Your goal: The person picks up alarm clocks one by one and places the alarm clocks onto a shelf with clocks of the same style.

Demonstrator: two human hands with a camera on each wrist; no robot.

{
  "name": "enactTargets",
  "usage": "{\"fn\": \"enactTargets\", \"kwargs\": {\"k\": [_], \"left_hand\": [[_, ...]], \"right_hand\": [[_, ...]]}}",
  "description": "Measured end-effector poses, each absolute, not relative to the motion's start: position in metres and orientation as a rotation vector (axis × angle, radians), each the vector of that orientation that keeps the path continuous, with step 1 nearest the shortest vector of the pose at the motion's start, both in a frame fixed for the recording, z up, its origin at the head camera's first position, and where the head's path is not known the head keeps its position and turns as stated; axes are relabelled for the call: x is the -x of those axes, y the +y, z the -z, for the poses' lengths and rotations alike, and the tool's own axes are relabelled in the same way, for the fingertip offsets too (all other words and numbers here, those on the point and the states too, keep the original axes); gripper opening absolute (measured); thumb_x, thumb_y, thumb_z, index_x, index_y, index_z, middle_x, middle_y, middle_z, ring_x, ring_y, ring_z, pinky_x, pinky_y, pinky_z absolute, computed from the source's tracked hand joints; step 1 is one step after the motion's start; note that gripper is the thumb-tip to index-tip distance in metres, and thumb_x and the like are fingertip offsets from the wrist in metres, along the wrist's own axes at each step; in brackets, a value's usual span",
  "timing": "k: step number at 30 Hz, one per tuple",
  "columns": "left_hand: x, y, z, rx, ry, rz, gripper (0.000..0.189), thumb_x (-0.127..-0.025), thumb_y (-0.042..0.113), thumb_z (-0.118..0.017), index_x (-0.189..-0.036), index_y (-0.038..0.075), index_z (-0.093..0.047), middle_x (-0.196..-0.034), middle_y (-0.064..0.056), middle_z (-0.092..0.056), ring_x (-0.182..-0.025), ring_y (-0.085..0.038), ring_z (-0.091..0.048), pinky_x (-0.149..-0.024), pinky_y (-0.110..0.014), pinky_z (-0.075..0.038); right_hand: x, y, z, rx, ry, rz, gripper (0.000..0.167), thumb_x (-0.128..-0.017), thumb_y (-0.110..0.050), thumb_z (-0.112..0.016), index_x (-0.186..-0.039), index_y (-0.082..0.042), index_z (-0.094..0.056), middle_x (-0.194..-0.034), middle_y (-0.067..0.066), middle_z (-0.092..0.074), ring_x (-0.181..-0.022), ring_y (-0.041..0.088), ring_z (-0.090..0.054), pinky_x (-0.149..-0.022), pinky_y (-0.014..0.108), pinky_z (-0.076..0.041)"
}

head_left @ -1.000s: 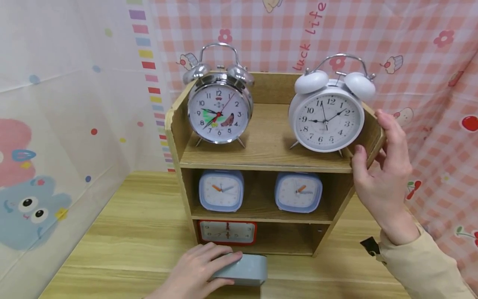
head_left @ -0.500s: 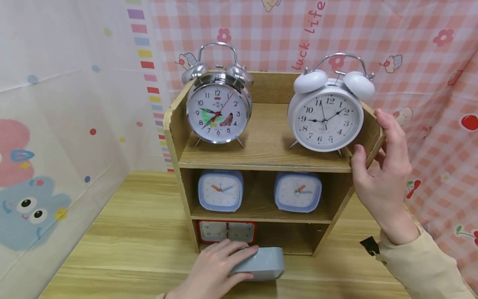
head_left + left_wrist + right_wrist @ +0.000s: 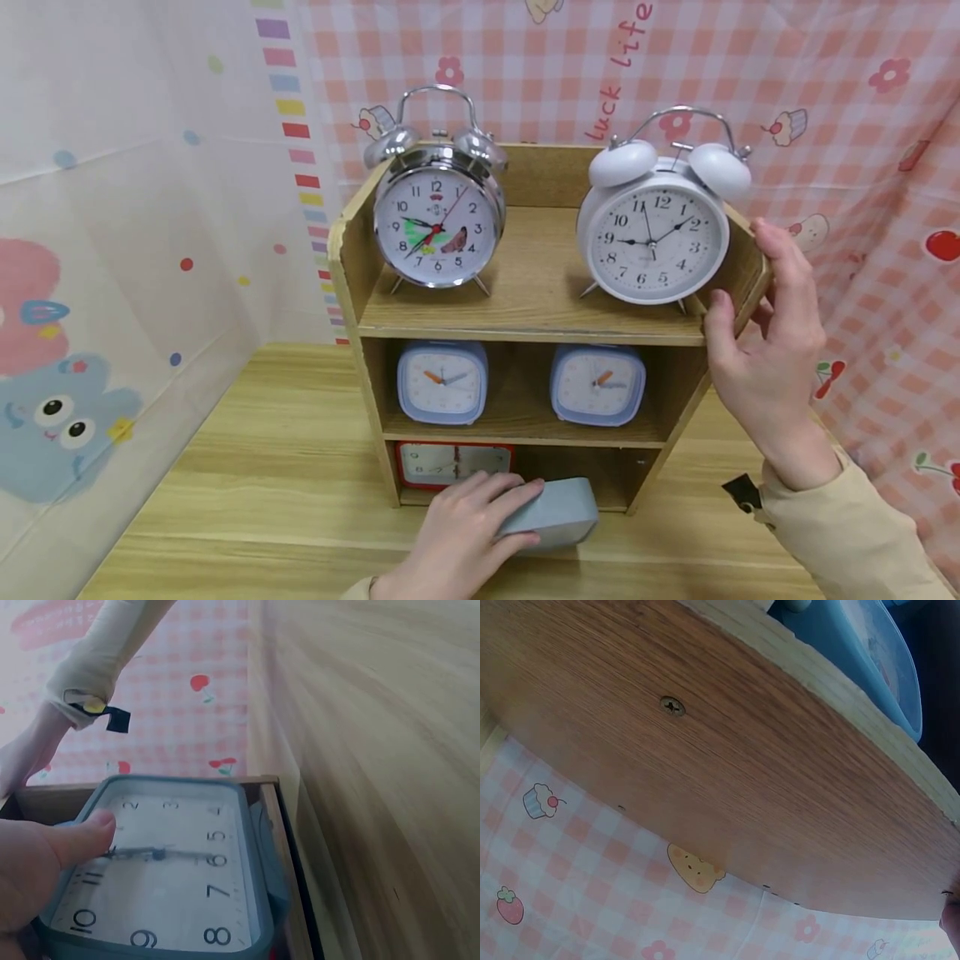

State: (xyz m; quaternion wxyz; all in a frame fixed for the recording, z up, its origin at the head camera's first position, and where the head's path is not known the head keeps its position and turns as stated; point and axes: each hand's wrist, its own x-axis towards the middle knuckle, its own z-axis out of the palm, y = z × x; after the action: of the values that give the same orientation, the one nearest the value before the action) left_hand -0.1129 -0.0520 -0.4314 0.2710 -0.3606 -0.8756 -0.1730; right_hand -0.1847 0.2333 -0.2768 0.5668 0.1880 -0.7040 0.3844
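Note:
My left hand [image 3: 468, 529] grips a grey-blue rectangular clock [image 3: 558, 512] from its left end, fingers over the top and thumb on the near side. In the left wrist view the thumb presses on its white numbered face, which is turned away in the head view. The clock is in front of the bottom shelf, overlapping the compartment's right half. A red-framed clock [image 3: 427, 467] stands in that compartment's left half, partly hidden by the hand. My right hand [image 3: 776, 367] holds the upper right side panel of the wooden shelf [image 3: 540, 325], thumb at the front edge and fingers outside.
On the top board stand a silver twin-bell alarm clock [image 3: 438, 225] and a white twin-bell one [image 3: 652, 237]. Two small blue clocks, a left one [image 3: 442, 383] and a right one [image 3: 597, 385], fill the middle level. A wooden table [image 3: 225, 508] bears the shelf; patterned curtains hang behind.
My left hand has carried the grey-blue clock rightward and closer to the bottom shelf, its right end tilting slightly upward in view. The right hand has stayed on the side panel.

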Motion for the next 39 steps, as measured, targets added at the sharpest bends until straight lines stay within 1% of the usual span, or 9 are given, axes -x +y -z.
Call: {"fn": "enactTargets", "kwargs": {"k": [7, 16, 19, 23, 27, 36, 39], "left_hand": [[0.117, -0.036, 0.433, 0.935, -2.351, 0.443, 0.051, -0.086, 0.048, -0.081, -0.131, 0.025, -0.073, -0.115, 0.006, -0.077, -0.094, -0.009, -0.071, -0.077, -0.025, -0.059], [0.121, -0.019, 0.432, 0.919, -2.367, 0.462, 0.05, -0.088, 0.045, -0.08, -0.132, 0.022, -0.073, -0.114, 0.004, -0.077, -0.096, -0.012, -0.071, -0.083, -0.029, -0.061], [0.122, -0.014, 0.432, 0.892, -2.396, 0.491, 0.05, -0.088, 0.044, -0.081, -0.132, 0.022, -0.073, -0.114, 0.003, -0.078, -0.097, -0.014, -0.072, -0.083, -0.031, -0.062], [0.122, -0.008, 0.432, 0.861, -2.417, 0.488, 0.049, -0.089, 0.043, -0.08, -0.132, 0.022, -0.072, -0.115, 0.002, -0.078, -0.097, -0.014, -0.073, -0.078, -0.03, -0.062], [0.123, -0.002, 0.432, 0.833, -2.395, 0.443, 0.047, -0.089, 0.043, -0.08, -0.13, 0.021, -0.073, -0.113, 0.003, -0.078, -0.095, -0.013, -0.072, -0.073, -0.026, -0.06], [0.126, 0.007, 0.434, 0.784, -2.374, 0.414, 0.044, -0.088, 0.043, -0.081, -0.125, 0.021, -0.074, -0.109, 0.003, -0.078, -0.091, -0.013, -0.073, -0.069, -0.024, -0.059], [0.127, 0.01, 0.435, 0.769, -2.372, 0.387, 0.044, -0.087, 0.044, -0.082, -0.124, 0.022, -0.075, -0.108, 0.004, -0.078, -0.091, -0.012, -0.073, -0.065, -0.024, -0.058]], "right_hand": [[0.185, 0.234, 0.278, -0.443, -1.658, -0.905, 0.049, -0.093, 0.001, -0.06, -0.141, 0.009, -0.054, -0.149, 0.016, -0.061, -0.128, 0.009, -0.062, -0.096, 0.007, -0.052], [0.185, 0.234, 0.278, -0.437, -1.662, -0.892, 0.049, -0.093, 0.0, -0.06, -0.141, 0.009, -0.054, -0.15, 0.015, -0.061, -0.129, 0.008, -0.062, -0.097, 0.007, -0.051], [0.185, 0.234, 0.278, -0.44, -1.664, -0.892, 0.049, -0.093, 0.0, -0.06, -0.141, 0.009, -0.054, -0.15, 0.017, -0.06, -0.129, 0.008, -0.062, -0.097, 0.007, -0.051], [0.185, 0.234, 0.277, -0.439, -1.656, -0.9, 0.049, -0.093, 0.0, -0.06, -0.141, 0.009, -0.054, -0.149, 0.018, -0.06, -0.129, 0.009, -0.062, -0.096, 0.007, -0.052], [0.185, 0.234, 0.277, -0.435, -1.654, -0.902, 0.049, -0.093, 0.0, -0.06, -0.141, 0.009, -0.054, -0.149, 0.018, -0.061, -0.129, 0.009, -0.062, -0.096, 0.007, -0.052], [0.185, 0.233, 0.277, -0.432, -1.649, -0.904, 0.049, -0.093, 0.0, -0.061, -0.14, 0.009, -0.054, -0.148, 0.017, -0.061, -0.129, 0.009, -0.063, -0.096, 0.007, -0.052], [0.185, 0.233, 0.277, -0.429, -1.648, -0.901, 0.049, -0.093, 0.0, -0.06, -0.14, 0.009, -0.054, -0.148, 0.016, -0.061, -0.128, 0.009, -0.063, -0.095, 0.006, -0.052]]}}
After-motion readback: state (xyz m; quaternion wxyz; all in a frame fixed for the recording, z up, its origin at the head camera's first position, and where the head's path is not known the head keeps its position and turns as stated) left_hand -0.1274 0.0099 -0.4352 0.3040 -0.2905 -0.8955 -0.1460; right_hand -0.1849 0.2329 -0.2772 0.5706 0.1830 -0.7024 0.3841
